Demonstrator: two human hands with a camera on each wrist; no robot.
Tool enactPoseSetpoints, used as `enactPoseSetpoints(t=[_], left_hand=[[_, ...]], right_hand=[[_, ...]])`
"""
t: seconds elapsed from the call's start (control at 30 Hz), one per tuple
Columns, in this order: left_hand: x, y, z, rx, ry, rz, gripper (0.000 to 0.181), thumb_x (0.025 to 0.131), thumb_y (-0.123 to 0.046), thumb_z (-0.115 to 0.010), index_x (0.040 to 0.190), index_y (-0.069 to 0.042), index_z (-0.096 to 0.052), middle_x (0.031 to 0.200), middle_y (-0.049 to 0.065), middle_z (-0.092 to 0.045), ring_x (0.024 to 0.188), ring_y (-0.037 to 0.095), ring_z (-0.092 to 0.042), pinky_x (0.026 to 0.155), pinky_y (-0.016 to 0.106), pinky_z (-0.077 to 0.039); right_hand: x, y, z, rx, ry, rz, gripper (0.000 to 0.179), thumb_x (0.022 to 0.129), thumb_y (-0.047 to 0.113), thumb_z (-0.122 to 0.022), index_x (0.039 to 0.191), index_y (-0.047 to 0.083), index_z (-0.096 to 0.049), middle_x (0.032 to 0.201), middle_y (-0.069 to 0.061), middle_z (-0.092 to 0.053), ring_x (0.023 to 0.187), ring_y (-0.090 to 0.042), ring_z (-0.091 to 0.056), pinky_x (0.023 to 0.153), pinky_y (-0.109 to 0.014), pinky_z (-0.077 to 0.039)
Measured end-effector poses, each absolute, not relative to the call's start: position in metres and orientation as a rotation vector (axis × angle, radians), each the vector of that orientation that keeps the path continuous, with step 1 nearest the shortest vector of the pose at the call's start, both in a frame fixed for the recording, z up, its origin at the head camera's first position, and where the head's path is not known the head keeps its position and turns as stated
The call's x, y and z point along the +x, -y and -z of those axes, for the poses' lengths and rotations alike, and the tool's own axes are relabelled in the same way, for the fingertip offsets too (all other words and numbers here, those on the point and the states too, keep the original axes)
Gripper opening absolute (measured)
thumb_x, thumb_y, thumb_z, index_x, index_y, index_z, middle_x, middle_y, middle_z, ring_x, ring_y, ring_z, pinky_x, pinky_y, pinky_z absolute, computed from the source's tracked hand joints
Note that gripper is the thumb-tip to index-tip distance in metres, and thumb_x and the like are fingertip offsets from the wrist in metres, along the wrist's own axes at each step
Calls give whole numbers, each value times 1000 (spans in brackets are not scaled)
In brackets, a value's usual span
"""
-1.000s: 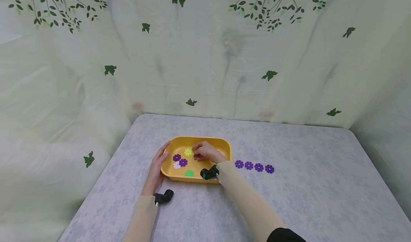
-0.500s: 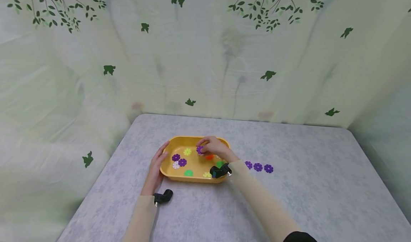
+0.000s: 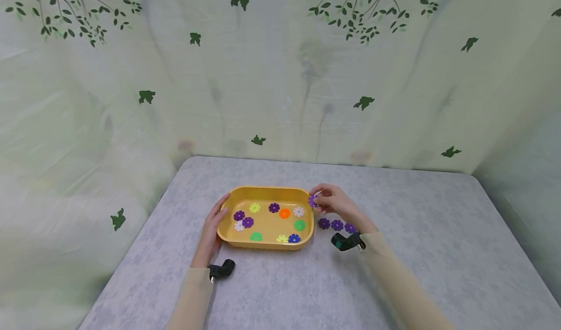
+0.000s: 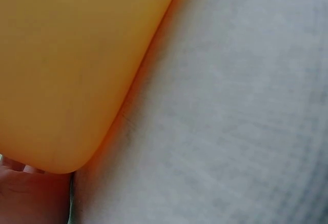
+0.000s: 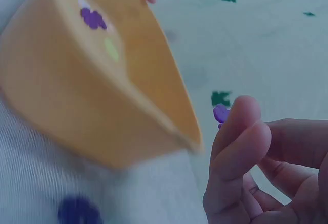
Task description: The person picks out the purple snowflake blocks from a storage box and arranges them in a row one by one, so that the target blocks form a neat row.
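Note:
My left hand (image 3: 213, 228) holds the left end of a yellow tray (image 3: 263, 245), with fingers along its outer side and the thumb at the rim. In the left wrist view, part of that hand (image 4: 33, 196) shows under the tray's wall (image 4: 77, 70). Just beyond the tray's right rim, my right hand (image 3: 335, 203) pinches a purple flower-shaped piece (image 3: 313, 201) between thumb and fingers. Only an edge of this purple piece (image 5: 221, 113) sticks out past the fingertips in the right wrist view. Below the hand, a row of purple flower pieces (image 3: 337, 225) lies on the table, its right end covered by the wrist.
Inside the tray lie several flower pieces, among them an orange one (image 3: 284, 213), a green one (image 3: 299, 225), a blue one (image 3: 294, 238) and a yellow one (image 3: 254, 208). The grey table (image 3: 420, 252) extends to the right. A leaf-printed curtain (image 3: 280, 86) hangs behind it.
My right hand has lifted a purple flower piece from the tray and carried it right, past the rim. The left hand has stayed at the tray's left end.

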State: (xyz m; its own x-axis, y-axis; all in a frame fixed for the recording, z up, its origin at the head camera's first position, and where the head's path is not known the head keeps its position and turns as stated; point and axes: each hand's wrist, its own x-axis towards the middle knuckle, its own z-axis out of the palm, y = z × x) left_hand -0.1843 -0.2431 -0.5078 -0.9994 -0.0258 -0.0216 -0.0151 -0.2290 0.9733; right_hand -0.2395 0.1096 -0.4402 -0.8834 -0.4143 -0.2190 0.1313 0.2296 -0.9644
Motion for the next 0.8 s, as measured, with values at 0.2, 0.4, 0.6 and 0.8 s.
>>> enactPoseSetpoints(t=[0.2, 0.4, 0.6, 0.8], left_hand=[[-186, 242, 508, 54, 1940, 2471, 46, 104, -19, -41, 149, -12, -34, 155, 1, -25, 140, 17, -22, 114, 35, -20], [-186, 243, 511, 90, 1956, 2458, 46, 103, -21, -43, 149, -15, -35, 154, -2, -26, 138, 16, -25, 112, 33, -24], [-187, 243, 510, 109, 1979, 2431, 47, 103, -23, -43, 149, -16, -36, 154, -3, -26, 139, 15, -24, 112, 33, -25], [-188, 243, 510, 122, 1998, 2423, 47, 103, -24, -44, 149, -17, -36, 154, -3, -26, 139, 15, -23, 112, 33, -24]], right_hand=[[-226, -169, 452, -183, -2143, 1729, 27, 101, 12, -46, 120, -6, -51, 88, -11, -56, 69, -21, -56, 66, -30, -53], [-210, -218, 471, -62, -2147, 1765, 30, 100, 10, -44, 122, -11, -46, 90, -9, -56, 67, -14, -58, 62, -26, -53], [-191, -254, 488, 29, -2263, 1698, 30, 99, 7, -46, 121, -13, -47, 88, -9, -57, 64, -12, -56, 57, -24, -51], [-181, -267, 494, 37, -2323, 1659, 28, 98, 3, -46, 118, -16, -49, 86, -10, -60, 65, -15, -59, 58, -26, -53]])
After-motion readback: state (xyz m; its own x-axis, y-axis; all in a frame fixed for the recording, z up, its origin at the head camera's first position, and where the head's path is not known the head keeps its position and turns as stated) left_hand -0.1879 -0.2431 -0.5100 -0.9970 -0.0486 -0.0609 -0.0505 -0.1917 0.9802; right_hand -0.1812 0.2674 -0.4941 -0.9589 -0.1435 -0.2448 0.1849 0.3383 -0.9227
